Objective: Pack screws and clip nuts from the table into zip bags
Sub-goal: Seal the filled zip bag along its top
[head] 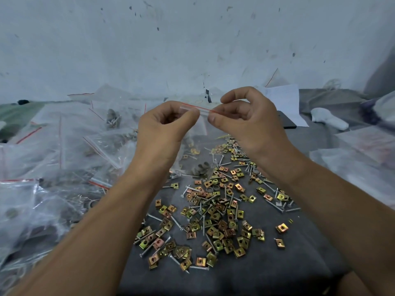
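Observation:
I hold a small clear zip bag up above the table by its red-lined top edge. My left hand pinches the left end of that edge and my right hand pinches the right end. The bag hangs down between my hands, with some parts at its bottom. Below it, on the dark grey table, lies a spread of brass-coloured clip nuts mixed with silver screws.
A big heap of filled zip bags covers the left side. Papers and a dark flat object lie behind my right hand. A white object and more plastic bags sit at the right. A wall stands behind.

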Tool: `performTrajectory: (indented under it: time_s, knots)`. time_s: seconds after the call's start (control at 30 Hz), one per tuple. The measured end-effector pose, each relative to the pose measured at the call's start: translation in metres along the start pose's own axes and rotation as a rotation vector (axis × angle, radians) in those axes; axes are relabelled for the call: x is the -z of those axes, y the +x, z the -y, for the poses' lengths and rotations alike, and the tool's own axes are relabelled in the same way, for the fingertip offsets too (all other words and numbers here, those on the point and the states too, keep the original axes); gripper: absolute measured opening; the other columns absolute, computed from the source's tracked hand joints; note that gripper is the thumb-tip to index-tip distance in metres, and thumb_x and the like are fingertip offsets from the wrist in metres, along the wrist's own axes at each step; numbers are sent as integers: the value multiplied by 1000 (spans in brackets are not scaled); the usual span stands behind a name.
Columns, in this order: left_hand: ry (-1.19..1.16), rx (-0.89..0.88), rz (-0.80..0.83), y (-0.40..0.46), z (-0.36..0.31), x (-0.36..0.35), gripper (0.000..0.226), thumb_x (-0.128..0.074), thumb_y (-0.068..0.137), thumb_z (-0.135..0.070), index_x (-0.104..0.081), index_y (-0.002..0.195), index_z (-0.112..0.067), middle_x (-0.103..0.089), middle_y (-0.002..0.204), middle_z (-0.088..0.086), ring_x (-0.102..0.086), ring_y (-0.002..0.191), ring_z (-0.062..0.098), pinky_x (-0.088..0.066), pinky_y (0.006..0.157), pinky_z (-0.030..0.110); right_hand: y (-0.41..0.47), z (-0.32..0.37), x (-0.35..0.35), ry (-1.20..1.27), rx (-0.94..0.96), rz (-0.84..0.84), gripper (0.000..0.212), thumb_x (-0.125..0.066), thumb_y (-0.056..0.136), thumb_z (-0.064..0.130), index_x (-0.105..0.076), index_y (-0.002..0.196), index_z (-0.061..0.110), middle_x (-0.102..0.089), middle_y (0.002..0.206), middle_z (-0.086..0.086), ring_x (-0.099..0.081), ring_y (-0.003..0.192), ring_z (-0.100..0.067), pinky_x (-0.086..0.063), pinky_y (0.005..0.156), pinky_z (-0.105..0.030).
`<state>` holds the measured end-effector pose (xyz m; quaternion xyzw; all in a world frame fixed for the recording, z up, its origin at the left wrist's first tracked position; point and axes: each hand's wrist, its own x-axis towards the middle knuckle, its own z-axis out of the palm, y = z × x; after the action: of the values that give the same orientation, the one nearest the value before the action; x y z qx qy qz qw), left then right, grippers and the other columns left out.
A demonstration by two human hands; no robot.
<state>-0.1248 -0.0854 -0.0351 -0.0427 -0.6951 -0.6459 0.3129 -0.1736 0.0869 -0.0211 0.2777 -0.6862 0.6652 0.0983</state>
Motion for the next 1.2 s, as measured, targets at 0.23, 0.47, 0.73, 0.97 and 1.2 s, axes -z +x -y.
performTrajectory:
  time_s: [0.23, 0.47, 0.73, 0.97, 1.2]
  knots:
    - [-3, -28, 99, -2, -4, 5, 9, -82, 91, -13, -82, 85, -20, -79, 79, -7, -69, 71, 1, -51, 66, 13, 0, 1, 0, 13, -18, 54, 38, -83, 84, 7, -59, 113, 5, -80, 92, -2, -76, 89, -13, -59, 82, -22]
    - [23, -27, 65, 0, -5, 8, 3, -86, 86, -20, -86, 86, -23, -80, 81, -2, -70, 72, 4, -52, 68, 14, 2, 3, 4, -19, -54, 69, 44, -87, 82, 18, -57, 112, 10, -80, 92, 2, -75, 89, -22, -59, 81, -31]
    - [9, 16, -3, 3, -9, 14, 13, -93, 72, -29, -87, 81, -22, -79, 75, -1, -74, 74, 7, -53, 70, 12, 6, 6, 23, 6, -73, 97, 44, -91, 75, 16, -58, 103, 12, -80, 91, -2, -71, 78, -12, -56, 73, -25]
    - [14, 69, 61, 4, -13, 18, 20, -87, 70, -41, -87, 82, -25, -81, 84, 2, -75, 89, 7, -54, 84, 23, 11, 6, 38, 12, -65, 111, 47, -89, 64, 25, -58, 97, 12, -81, 93, -5, -78, 94, -21, -58, 92, -38]
    - [-14, 146, 125, 0, -10, 21, 21, -74, 85, -42, -88, 95, -29, -83, 102, 2, -77, 102, 13, -53, 96, 38, 14, 2, 39, 82, -45, 110, 29, -78, 87, 2, -56, 105, 8, -81, 97, -6, -77, 100, -19, -58, 86, -22]
